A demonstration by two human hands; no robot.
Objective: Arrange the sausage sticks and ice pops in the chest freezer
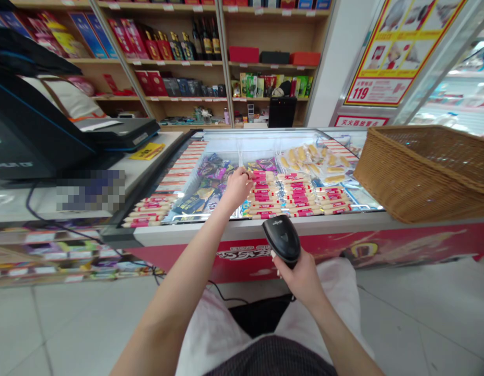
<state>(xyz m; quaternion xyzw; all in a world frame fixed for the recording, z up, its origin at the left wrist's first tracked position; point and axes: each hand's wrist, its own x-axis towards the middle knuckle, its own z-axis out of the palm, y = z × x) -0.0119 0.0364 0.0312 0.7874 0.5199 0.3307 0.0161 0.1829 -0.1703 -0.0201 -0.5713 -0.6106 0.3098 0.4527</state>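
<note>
My right hand (299,277) is closed around the grip of a black barcode scanner (283,239), held low in front of the red front panel of a chest freezer (234,235). My left hand (237,187) reaches out over the freezer's glass lid (261,141), fingers curled, at the near end of a row of red and white wrapped bars (265,198). Whether it holds one I cannot make out. Purple packets (214,169) and yellow wrapped items (308,159) lie under the glass.
A wicker basket (422,172) stands on the freezer's right end. A counter (42,201) on the left carries a black till screen (26,130) and a flat black device (120,133). Shelves of boxes and bottles (179,47) line the back wall. A cable (222,297) trails on the tiled floor.
</note>
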